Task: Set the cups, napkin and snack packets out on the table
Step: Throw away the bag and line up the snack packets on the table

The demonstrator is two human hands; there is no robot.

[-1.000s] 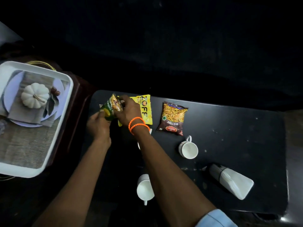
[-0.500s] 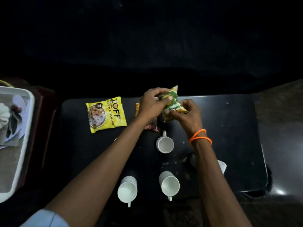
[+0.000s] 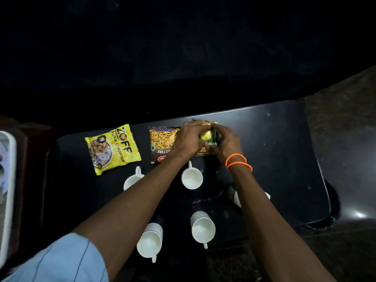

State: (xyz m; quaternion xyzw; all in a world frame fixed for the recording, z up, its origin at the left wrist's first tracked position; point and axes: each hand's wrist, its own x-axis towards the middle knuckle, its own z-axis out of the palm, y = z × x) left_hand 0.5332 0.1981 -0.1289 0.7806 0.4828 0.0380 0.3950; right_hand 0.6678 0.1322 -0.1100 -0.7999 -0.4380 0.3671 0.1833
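Nearest to the person, two smooth white cylindrical cups (image 3: 150, 242) (image 3: 203, 228) stand on the matte black table (image 3: 284, 151), well below the grip. Further, a third cup (image 3: 191, 177) stands just under it. The left hand (image 3: 188, 140) and right hand (image 3: 224, 142) pinch together a crinkled green packet (image 3: 209, 137), low over the table. Left of the grip lie the glossy brown mixture packet (image 3: 160, 144) and a yellow soya chunks packet (image 3: 113, 148), both flat.

white cups (image 3: 192, 178), yellow packet (image 3: 113, 148)

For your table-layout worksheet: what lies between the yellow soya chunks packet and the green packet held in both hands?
In the head view, the mixture packet lies between the yellow packet and the green packet.
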